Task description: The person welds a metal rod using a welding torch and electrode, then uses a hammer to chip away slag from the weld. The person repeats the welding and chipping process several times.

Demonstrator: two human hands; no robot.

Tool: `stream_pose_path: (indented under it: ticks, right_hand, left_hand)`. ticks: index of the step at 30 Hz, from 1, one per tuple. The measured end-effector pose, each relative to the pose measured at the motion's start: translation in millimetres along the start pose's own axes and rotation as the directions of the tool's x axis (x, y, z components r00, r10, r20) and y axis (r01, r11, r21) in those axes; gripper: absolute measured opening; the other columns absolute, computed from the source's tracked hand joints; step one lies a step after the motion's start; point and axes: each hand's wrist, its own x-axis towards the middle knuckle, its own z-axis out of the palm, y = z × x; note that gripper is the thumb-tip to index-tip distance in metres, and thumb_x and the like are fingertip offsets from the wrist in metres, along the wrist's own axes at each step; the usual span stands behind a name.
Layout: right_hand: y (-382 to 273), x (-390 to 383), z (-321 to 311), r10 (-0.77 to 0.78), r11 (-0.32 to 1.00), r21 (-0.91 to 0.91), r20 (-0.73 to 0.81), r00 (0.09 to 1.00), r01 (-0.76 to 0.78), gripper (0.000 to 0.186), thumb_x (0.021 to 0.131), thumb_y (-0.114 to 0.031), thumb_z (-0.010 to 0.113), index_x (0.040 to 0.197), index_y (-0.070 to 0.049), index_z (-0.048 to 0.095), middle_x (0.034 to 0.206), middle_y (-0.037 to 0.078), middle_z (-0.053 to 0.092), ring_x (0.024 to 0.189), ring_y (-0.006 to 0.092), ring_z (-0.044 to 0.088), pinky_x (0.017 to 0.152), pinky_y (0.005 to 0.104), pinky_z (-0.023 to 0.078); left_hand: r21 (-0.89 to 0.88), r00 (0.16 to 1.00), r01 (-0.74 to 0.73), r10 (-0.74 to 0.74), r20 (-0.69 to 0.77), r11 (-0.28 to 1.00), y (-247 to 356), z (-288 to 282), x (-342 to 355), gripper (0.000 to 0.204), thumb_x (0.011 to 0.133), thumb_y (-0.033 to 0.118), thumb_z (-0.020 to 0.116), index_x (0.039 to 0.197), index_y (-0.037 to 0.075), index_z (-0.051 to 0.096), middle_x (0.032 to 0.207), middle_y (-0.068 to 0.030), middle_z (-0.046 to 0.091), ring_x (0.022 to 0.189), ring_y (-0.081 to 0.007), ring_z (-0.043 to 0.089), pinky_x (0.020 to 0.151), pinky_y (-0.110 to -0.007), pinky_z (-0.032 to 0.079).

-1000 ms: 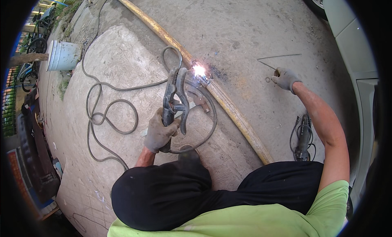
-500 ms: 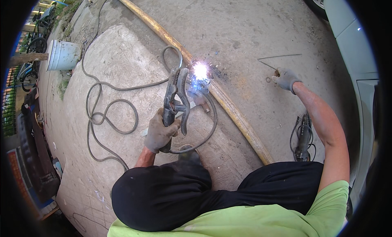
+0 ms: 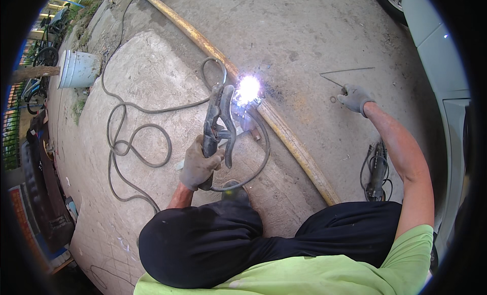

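Note:
My left hand (image 3: pixel 198 165), in a grey glove, grips a black electrode holder (image 3: pixel 215 127) with its cable attached. Beside the holder's tip, a brilliant arc (image 3: pixel 248 90) with sparks and smoke hides part of a long rusty yellow pipe (image 3: pixel 289 135) crossing the floor. A hammer-like tool (image 3: pixel 248 126) lies under the smoke, partly hidden. My gloved right hand (image 3: pixel 355 98) is closed around the end of a thin rod (image 3: pixel 329 77), right of the arc; another thin rod (image 3: pixel 355 69) lies beyond it, near a small ring (image 3: pixel 333 99).
Looped cable (image 3: pixel 152 164) covers the concrete (image 3: pixel 91 193) on the left. An angle grinder (image 3: pixel 376 173) lies below my right hand. A white car (image 3: pixel 426 46) stands at the right, a white bucket (image 3: pixel 81 69) at the left, with bicycles and dark padded furniture along that side.
The arc has grown brighter and bluer since a second ago, with more glare and smoke over the pipe. My hands stay almost still.

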Motion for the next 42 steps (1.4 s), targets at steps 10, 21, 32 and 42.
stream_pose_path:
  ticks: [10,21,32,42]
  right_hand:
    - [-3.3,-0.3,-0.6,0.035,0.999,0.014,0.024,0.999,-0.035,0.058,0.093,-0.055,0.082,0.121,-0.004,0.072,0.112,0.015,0.080,0.107,0.0295,0.075,0.091,0.0432,0.057]
    - [-9.8,-8.6,-6.2,0.017,1.000,0.004,0.020,1.000,-0.018,0.042,0.097,-0.038,0.071,0.121,-0.003,0.074,0.109,0.018,0.080,0.104,0.0322,0.077,0.092,0.0434,0.058]
    - [-5.8,-6.8,-2.3,-0.026,0.998,-0.055,-0.041,0.999,0.024,0.044,0.096,-0.037,0.072,0.121,-0.002,0.075,0.108,0.018,0.081,0.103,0.0318,0.077,0.093,0.0434,0.058]
    - [-6.3,-7.1,-5.1,0.022,1.000,0.003,0.010,1.000,-0.022,0.052,0.095,-0.051,0.079,0.115,-0.004,0.074,0.108,0.017,0.080,0.102,0.0322,0.075,0.088,0.0441,0.057]
  left_hand:
    - [-0.035,1.000,-0.008,0.007,-0.005,0.999,-9.2,-1.7,4.1,0.035,0.092,0.011,0.081,0.112,-0.006,0.058,0.077,-0.0065,0.067,0.063,-0.0121,0.066,0.056,-0.031,0.055]
    - [-0.008,1.000,-0.018,0.018,-0.001,1.000,-8.8,-0.9,8.9,0.037,0.093,0.012,0.082,0.114,-0.007,0.058,0.075,-0.0060,0.065,0.061,-0.0118,0.064,0.054,-0.031,0.052]
    - [-0.034,1.000,-0.001,0.001,0.020,0.999,-5.7,0.9,7.2,0.031,0.092,0.009,0.079,0.110,-0.004,0.057,0.070,-0.0047,0.063,0.059,-0.0108,0.061,0.052,-0.030,0.051]
    - [-0.014,0.999,0.009,-0.009,0.036,1.000,-7.1,0.5,6.2,0.031,0.093,0.010,0.080,0.111,-0.004,0.058,0.071,-0.0057,0.065,0.060,-0.0109,0.063,0.054,-0.031,0.052]
